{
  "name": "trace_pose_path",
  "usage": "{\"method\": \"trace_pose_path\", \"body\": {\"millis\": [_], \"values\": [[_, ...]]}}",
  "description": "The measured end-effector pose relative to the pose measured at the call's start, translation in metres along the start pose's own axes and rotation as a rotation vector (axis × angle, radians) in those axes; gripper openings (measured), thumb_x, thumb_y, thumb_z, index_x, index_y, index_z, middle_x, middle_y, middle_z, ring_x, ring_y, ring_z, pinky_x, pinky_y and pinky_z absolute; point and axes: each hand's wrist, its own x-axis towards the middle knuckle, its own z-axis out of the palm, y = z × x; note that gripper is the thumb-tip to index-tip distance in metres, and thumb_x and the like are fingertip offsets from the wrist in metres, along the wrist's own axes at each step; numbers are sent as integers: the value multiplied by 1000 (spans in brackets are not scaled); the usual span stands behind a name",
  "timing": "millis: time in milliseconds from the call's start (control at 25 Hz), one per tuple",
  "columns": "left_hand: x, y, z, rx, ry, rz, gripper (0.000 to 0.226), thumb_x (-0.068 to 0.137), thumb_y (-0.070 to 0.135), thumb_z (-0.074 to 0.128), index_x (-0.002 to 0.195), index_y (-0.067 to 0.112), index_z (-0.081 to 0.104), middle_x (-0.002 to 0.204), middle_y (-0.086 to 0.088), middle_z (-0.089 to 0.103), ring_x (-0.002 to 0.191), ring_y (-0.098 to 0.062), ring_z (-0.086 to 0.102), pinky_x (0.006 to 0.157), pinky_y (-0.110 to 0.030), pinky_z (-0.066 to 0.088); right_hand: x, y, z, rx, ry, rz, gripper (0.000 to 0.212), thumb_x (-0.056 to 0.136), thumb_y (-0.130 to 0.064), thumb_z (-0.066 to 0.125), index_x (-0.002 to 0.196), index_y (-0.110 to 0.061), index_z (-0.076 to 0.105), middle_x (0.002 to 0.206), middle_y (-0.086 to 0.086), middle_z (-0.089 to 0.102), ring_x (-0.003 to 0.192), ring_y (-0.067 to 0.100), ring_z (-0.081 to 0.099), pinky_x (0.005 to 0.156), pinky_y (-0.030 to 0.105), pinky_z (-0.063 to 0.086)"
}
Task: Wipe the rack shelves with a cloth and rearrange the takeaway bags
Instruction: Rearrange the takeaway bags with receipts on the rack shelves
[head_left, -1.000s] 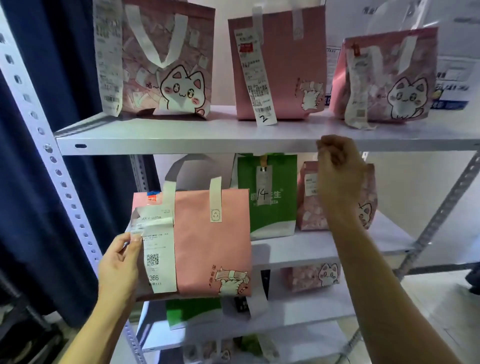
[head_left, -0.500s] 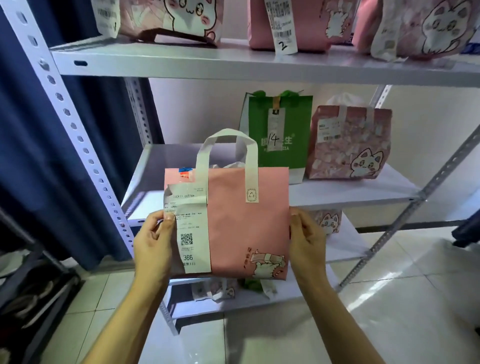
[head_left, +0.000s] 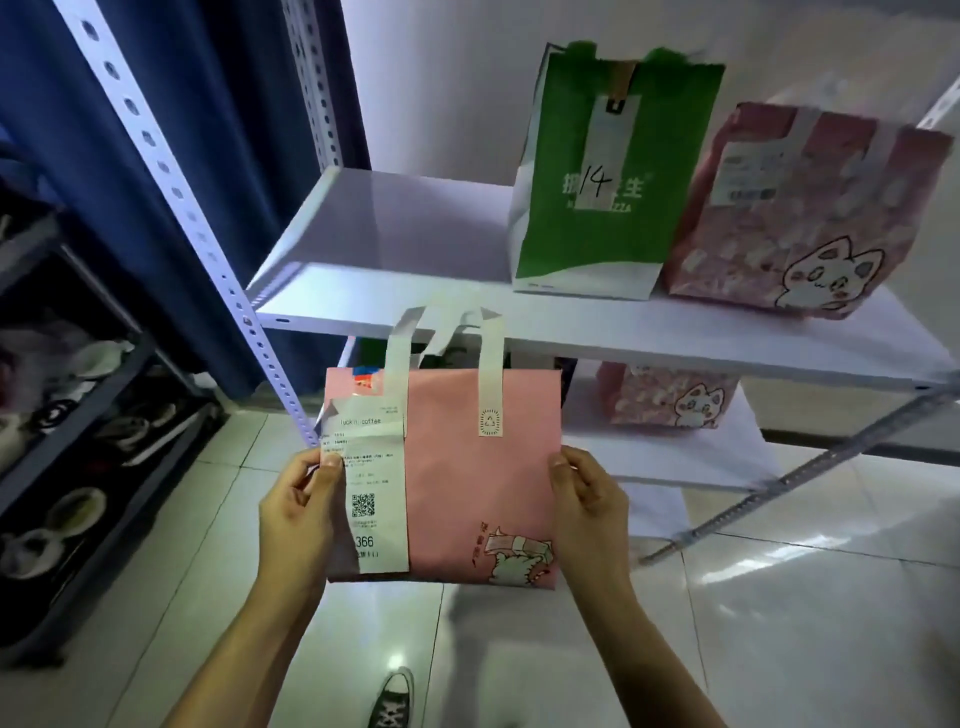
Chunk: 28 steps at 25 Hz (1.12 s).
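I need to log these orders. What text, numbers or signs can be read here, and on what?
"luckin coffee": top of the receipt on the pink bag held in both hands.
"366": lower on that receipt, under a QR code.
"14": handwritten on the tag of the green bag.
"ZZA": end of a word on the green bag.
Remaining print, and the cat bag's label: too blurred.

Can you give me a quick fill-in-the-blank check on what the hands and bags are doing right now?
1. Both hands, left hand and right hand, hold the flat pink paper takeaway bag by its ____ edges.
2. The green paper bag carries the handwritten number ____.
3. The long white receipt on the held bag shows the number ____.
4. The green bag stands on the white metal shelf ____ of the cat-print pink bag.

Missing: side; 14; 366; left
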Motion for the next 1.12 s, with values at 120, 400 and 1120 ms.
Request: {"method": "trace_pose_path", "body": {"millis": [120,400,1120], "values": [[-45,-34,2,46,90,-80,12,96,34,62,95,27,71,90,-3,78,74,-15,74,59,-30,59,-5,39,-21,-36,-80,102,23,103,-19,52,93,-26,72,86,-11,73,75,1,66,62,12,51],[-94,-88,23,58,196,-168,11,96,18,64,92,24,72,94,-1,78,77,-15,75,58,-24,57,-4,92,-52,-72,-179,217,25,102,-20,52,91,-29,73,82,-15,74,69,1,67,56,14,51],[-13,-189,68,-53,310,-178,21,102,21,55,90,21,72,89,2,78,75,-9,72,62,-24,56,137,184,9,-82,-190,309,17,93,-14,60,93,-21,76,90,-11,76,83,1,70,76,19,56]]}}
